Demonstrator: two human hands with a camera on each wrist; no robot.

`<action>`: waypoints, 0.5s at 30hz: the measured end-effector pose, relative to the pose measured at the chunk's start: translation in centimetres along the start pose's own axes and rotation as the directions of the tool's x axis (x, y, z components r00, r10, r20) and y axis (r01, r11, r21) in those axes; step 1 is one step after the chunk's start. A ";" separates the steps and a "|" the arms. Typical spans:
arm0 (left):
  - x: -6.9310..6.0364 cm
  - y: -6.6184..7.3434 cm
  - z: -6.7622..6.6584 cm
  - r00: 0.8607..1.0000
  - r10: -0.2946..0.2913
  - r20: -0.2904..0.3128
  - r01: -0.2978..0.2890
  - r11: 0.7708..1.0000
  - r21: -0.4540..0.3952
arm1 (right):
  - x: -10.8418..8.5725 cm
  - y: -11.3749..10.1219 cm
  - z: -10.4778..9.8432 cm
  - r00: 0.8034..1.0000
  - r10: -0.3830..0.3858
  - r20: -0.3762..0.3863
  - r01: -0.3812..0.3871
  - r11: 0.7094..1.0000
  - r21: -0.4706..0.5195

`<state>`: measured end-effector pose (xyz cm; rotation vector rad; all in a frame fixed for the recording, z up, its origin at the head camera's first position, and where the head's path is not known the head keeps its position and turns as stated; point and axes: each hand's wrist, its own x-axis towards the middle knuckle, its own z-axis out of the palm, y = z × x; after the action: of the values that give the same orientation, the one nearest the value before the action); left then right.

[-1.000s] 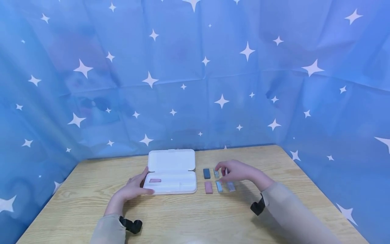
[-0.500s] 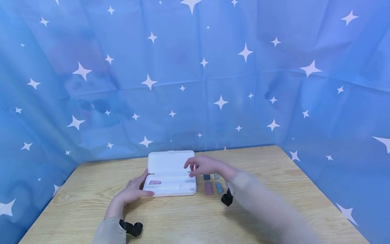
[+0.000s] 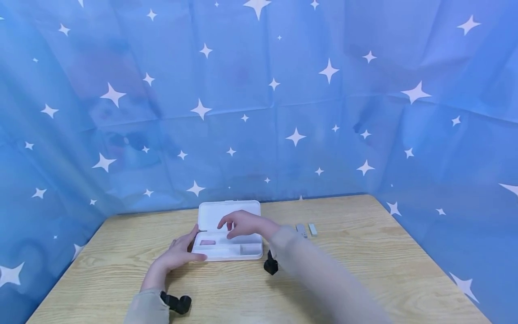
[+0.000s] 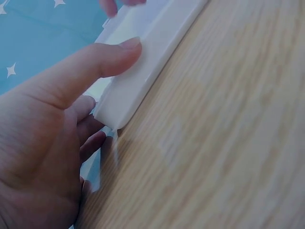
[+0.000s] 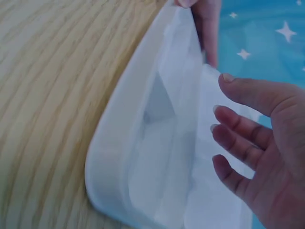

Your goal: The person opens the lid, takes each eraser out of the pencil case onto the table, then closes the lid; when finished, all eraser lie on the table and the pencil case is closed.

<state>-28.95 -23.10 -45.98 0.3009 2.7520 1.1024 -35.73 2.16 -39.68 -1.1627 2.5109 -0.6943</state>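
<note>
A white plastic pencil case (image 3: 251, 252) lies on the wooden table with its hinged lid (image 3: 210, 211) folded back. A small pink eraser-like block (image 3: 207, 242) lies in its rear compartment, toward the left. My left hand (image 3: 176, 252) holds the left end of the case, the thumb on the front side and the fingers around the end. Above the case hovers my right hand (image 3: 243, 224), its fingers loosely bent. The right wrist view shows nothing between the thumb and the fingers of this hand (image 5: 267, 129). A divider (image 5: 159, 98) splits the case's front part.
A grey block (image 3: 301, 230) and a pale green block (image 3: 312, 229) lie on the table (image 3: 226, 288) right of the case. My right sleeve (image 3: 311, 265) hides the area in front of them. A blue star-patterned cloth (image 3: 243, 94) hangs behind and beside the table.
My right hand has moved left from the blocks to above the case. Its forearm now covers several blocks seen before. The left hand has stayed on the case.
</note>
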 end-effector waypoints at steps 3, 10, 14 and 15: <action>0.0 0.0 0.0 1.000 -0.003 0.000 0.003 1.000 -0.010 | 0.9 -0.3 0.7 1.000 0.018 0.011 -0.017 1.000 -0.024; 0.0 0.0 -0.1 1.000 -0.005 -0.004 0.005 1.000 -0.013 | 2.8 -0.7 1.7 1.000 0.019 0.010 -0.017 0.993 -0.117; 0.0 -0.1 -0.2 1.000 0.003 -0.001 -0.003 1.000 -0.014 | 3.5 -1.2 2.0 1.000 0.009 0.016 -0.006 0.985 -0.171; -0.1 -0.2 -0.2 1.000 0.007 -0.001 -0.007 1.000 -0.014 | 3.7 -1.4 2.1 1.000 0.005 0.020 -0.001 0.982 -0.187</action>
<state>-28.95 -23.39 -45.96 0.3091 2.7448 1.1232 -36.26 -2.08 -40.94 -1.2196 2.6055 -0.4509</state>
